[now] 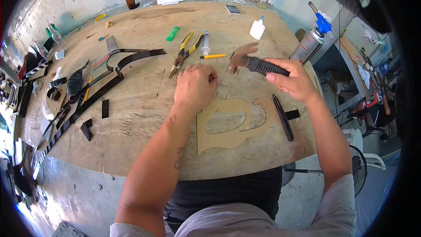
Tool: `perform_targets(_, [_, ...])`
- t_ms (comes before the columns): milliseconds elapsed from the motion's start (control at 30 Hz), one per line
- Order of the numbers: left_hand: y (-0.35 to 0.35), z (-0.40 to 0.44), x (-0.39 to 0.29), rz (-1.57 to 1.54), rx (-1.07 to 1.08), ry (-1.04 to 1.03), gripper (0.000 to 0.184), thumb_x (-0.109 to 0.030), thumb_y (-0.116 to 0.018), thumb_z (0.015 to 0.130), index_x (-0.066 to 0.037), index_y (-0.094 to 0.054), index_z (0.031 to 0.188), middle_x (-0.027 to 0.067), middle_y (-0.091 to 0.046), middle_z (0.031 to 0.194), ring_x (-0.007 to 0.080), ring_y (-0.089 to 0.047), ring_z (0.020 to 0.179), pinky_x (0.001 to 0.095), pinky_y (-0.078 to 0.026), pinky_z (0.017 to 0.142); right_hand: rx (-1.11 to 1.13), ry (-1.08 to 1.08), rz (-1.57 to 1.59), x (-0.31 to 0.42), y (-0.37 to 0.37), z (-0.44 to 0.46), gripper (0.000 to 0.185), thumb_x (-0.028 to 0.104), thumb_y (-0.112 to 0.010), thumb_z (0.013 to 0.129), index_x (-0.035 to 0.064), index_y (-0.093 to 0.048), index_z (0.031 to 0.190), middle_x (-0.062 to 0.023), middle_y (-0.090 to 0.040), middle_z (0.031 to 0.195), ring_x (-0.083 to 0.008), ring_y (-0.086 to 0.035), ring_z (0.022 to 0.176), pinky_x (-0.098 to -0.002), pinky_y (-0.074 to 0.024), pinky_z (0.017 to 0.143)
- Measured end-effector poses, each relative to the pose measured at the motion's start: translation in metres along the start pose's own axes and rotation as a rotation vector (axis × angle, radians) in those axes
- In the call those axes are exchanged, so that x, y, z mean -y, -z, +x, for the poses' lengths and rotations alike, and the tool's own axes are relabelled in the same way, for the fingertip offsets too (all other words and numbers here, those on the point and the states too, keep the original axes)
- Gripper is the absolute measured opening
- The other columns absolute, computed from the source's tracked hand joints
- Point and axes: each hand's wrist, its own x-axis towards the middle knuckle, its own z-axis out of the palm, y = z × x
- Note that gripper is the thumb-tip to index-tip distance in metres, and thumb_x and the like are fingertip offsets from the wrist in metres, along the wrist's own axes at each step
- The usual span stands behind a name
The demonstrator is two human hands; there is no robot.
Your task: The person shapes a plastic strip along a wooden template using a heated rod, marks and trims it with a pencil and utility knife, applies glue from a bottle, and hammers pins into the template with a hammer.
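My right hand (294, 80) grips a claw hammer (264, 66) by its black ribbed handle, the head raised above the wooden table. My left hand (195, 84) rests at the upper left edge of a flat tan cut-out shape (219, 141), its fingers curled inward. Whatever the left fingers may pinch is hidden from me. A row of small nails (266, 113) stands along the inner curve at the right of the tan piece. To the right of it lies a long dark tool (283, 118) across a short black strip (292, 114).
Beyond my left hand lie pliers (180, 57), a yellow pencil (213, 56) and a syringe (206, 43). Long black strips (98, 88) spread over the left side. More nails (142, 123) stand in the wood. A blue-topped torch canister (310, 39) is at the right edge.
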Motion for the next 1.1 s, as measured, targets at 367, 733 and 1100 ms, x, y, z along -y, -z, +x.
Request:
perform_targets(367, [0.002,-0.001,0.0,0.001,-0.015,-0.018,0.018,-0.019,-0.084,0.088,-0.006,-0.075,0.095,0.01,-0.073,0.096,0.0312,-0.068,0.097,0.0446,-0.054,0.087,0.008,-0.002,0.064,0.001,-0.01,0.007,0.045,0.026,-0.082,0.099,0.0024,-0.074,0.136,0.0039,-0.067,0.087,-0.0048,-0.052,0.069,-0.025,-0.0435,0.059])
perform_targets(733, [0.005,-0.001,-0.004,-0.001,-0.006,0.004,0.019,-0.019,-0.084,0.088,-0.005,-0.075,0.097,0.0123,-0.073,0.096,0.0319,-0.069,0.095,0.0455,-0.055,0.085,0.085,0.058,-0.091,-0.015,-0.009,0.017,0.047,0.03,-0.08,0.101,0.0023,-0.072,0.138,0.0037,-0.066,0.09,-0.0054,-0.055,0.073,-0.0245,-0.0465,0.064])
perform_targets(1100, [0.002,0.001,-0.002,-0.011,-0.009,-0.008,0.02,-0.021,-0.084,0.088,-0.005,-0.076,0.097,0.0116,-0.074,0.097,0.0318,-0.069,0.098,0.0449,-0.054,0.088,0.129,0.238,-0.371,-0.034,0.007,0.029,0.048,0.026,-0.077,0.103,-0.0004,-0.067,0.142,0.0002,-0.073,0.106,-0.0092,-0.066,0.094,-0.0266,-0.0538,0.086])
